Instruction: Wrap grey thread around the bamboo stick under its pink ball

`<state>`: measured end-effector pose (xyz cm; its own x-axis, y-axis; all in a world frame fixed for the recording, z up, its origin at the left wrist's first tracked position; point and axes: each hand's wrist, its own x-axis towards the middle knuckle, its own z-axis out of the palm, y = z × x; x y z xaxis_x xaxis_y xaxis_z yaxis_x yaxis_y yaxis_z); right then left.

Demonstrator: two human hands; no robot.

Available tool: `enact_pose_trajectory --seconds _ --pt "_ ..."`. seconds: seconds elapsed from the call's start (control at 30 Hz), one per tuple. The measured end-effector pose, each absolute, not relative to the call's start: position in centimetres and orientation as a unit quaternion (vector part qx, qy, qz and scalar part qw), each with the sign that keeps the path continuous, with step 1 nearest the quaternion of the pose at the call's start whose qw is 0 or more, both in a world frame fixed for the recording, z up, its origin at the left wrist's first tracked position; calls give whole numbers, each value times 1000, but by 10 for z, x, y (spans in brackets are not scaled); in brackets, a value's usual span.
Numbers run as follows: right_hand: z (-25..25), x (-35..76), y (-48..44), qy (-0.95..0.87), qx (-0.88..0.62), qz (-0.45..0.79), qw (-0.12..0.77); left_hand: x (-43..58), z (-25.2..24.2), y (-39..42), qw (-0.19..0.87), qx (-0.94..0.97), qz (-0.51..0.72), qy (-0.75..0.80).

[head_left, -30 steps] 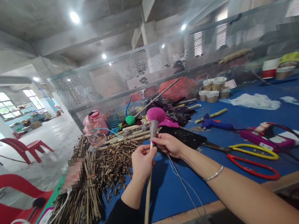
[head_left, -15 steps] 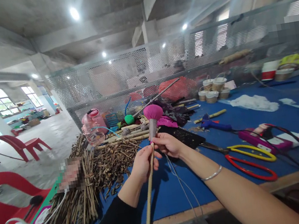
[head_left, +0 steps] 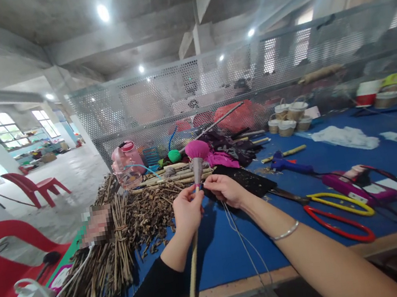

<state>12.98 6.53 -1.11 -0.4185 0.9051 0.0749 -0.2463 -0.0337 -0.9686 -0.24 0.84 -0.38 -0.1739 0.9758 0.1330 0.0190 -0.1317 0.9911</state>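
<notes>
Stick (head_left: pixel 192 280) gripped by L hand (head_left: pixel 187 210); string (head_left: pixel 236 231) prob. pinched by R hand (head_left: pixel 228 192), beside stick. Stick prob. light, stiff; best held low, not by magenta head (head_left: pixel 197 150).

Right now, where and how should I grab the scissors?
Scissors: probably best by the red handle and yellow handle, coming from the near right. Those big loops point that way, toward the table's near edge, while the blades point away toward the black sheet. Keep right of the person's right forearm.
</notes>
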Motion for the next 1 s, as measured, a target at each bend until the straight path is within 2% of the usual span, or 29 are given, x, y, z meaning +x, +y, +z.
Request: enact_pose_trajectory --seconds 0.13,0.33,0.57,0.63,0.8,1.0 --pt "-5 129 61 -527 -302 657 446 -3 -4 9 445 472 583 490" --pt "-3 127 57 -515 -277 684 436 -1 -4 9 548 443 593 389" --pt "-7 133 64 -520 -227 715 409 0 -1 4 606 459 523 386" --pt "-9 134 65 -527 -245 698 418 1 -3 3 597 463 511 409" --pt "-10 133 66 -546 -286 669 416 4 -7 3 458 519 541 478" --pt "-9 132 64 -536 -283 676 418 0 -7 7 454 495 567 477"
